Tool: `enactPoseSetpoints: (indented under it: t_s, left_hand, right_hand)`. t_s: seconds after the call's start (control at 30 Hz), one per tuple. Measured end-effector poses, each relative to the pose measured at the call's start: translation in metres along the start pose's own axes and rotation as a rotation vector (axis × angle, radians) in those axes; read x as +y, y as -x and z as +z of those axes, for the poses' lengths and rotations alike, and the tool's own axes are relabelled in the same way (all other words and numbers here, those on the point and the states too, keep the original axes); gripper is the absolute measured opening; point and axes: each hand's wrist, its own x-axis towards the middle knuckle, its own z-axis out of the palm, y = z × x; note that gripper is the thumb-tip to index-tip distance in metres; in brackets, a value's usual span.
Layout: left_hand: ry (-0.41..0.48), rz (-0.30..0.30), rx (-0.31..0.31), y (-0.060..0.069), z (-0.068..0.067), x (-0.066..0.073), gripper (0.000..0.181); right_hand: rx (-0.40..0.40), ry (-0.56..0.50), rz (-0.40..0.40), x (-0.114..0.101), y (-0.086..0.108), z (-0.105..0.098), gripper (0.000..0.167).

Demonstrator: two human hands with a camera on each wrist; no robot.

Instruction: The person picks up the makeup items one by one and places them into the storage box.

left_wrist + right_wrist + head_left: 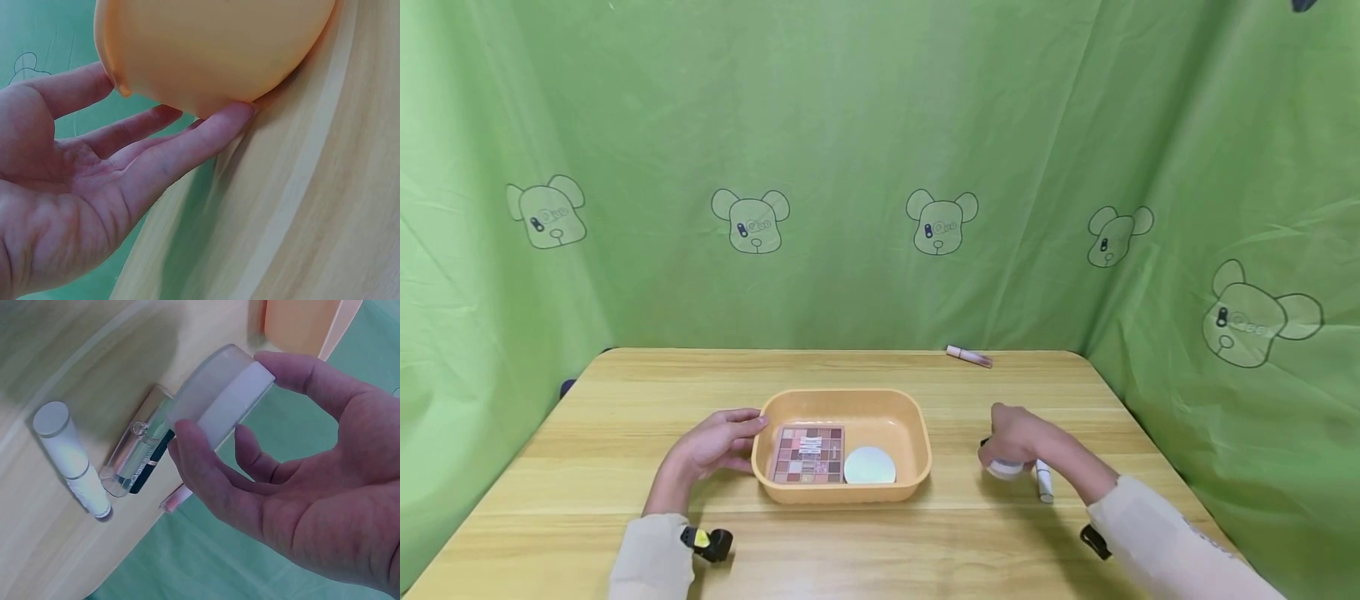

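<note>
An orange plastic basin (842, 495) stands mid-table, holding an eyeshadow palette (809, 455) and a round pale disc (870, 465). My left hand (722, 442) grips its left end. In the left wrist view, one digit reaches the basin's rim (109, 56) and other fingertips touch the outer wall. To the right of the basin, my right hand (1022, 433) holds a round, flat cosmetic jar (222, 394), part frosted and part white, between thumb and fingers. Beyond the jar lies a clear case with a dark label (140, 447), mostly hidden by the hand in the head view.
A white capped tube (1044, 481) lies beside my right wrist. Near the table's far edge lies a lip gloss tube (968, 357). Green curtains (850, 125) with bear outlines hang behind and beside the wooden table (820, 554).
</note>
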Motion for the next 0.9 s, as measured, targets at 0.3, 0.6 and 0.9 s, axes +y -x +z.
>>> enactPoseSetpoints:
  t_s: [0.3,0.6,0.9]
  left_hand:
    - [0.008,0.006,-0.023,0.001,0.001,0.001,0.071]
    - [0.009,-0.003,0.008,-0.001,0.0,0.0,0.07]
    - [0.009,-0.002,0.002,0.001,0.001,0.001,0.069]
  right_hand:
    - [0.023,-0.026,-0.051,-0.007,-0.003,-0.003,0.039]
    - [0.01,-0.041,-0.022,-0.013,-0.005,-0.006,0.049]
    - [0.042,0.008,-0.046,-0.016,-0.008,-0.006,0.045]
